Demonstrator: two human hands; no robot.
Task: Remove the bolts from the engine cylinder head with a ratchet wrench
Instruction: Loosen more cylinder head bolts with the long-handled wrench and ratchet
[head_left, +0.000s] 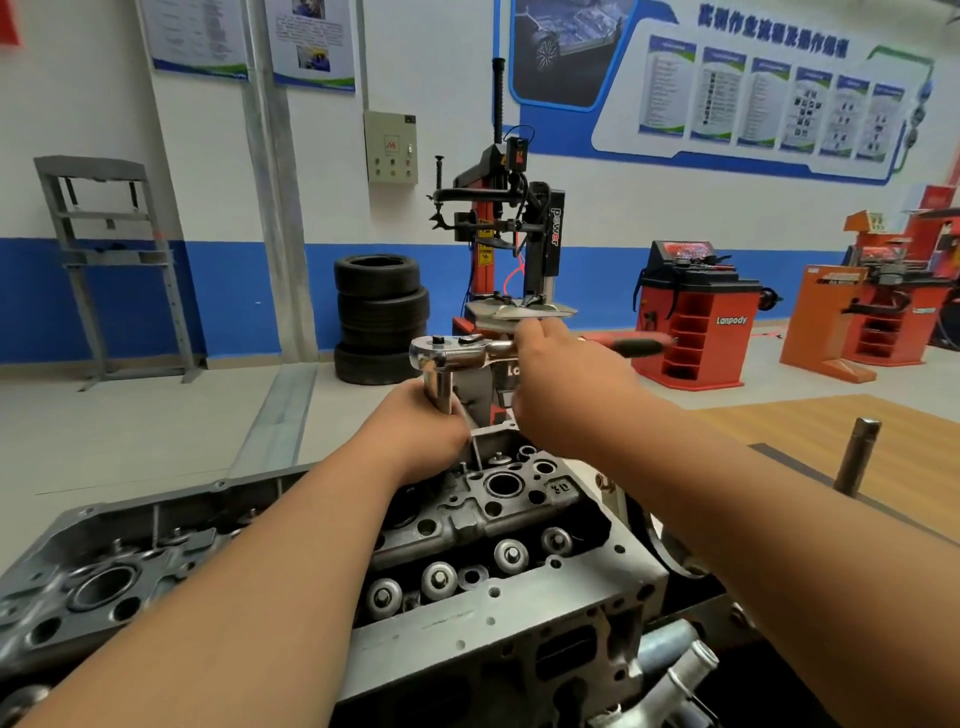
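Chrome ratchet wrench (457, 351), one, above cylinder head (498, 519); left hand (421, 434) gripping its extension (439, 389), right hand (561, 374) gripping handle (636, 344); four stacked tyres (382, 317) beyond.

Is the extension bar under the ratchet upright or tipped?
Roughly upright: the extension bar drops from the ratchet wrench into the gripping left hand.

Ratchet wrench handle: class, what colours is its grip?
The handle is red and black; head view, beyond the right hand.
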